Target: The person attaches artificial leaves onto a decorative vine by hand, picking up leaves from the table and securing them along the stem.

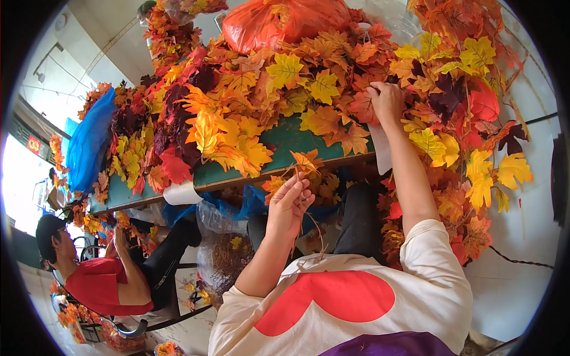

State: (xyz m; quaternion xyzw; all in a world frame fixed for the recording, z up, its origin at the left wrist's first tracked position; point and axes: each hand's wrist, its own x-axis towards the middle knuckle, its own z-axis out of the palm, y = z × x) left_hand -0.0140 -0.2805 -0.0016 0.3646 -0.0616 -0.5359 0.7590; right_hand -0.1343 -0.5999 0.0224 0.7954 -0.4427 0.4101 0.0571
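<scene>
My left hand (290, 202), in front of the table's near edge, is closed in a pinch on the thin brown stem of an artificial leaf vine. Orange leaves (307, 160) stick up just above its fingertips, and the bare end of the stem (320, 231) dangles below toward my shirt. Farther right, my right hand (387, 102) reaches over the table into the heap of artificial maple leaves (255, 80). Its fingers are pinched at the edge of a reddish-orange maple leaf (362, 108); the fingertips are partly hidden.
Under the heap shows the green table (291, 135). An orange-red plastic bag (285, 24) sits at the back, a blue bag (89, 142) at the far left. Leaf garlands (469, 148) hang beside my right arm. A seated co-worker in a red top (107, 282) handles leaves at left.
</scene>
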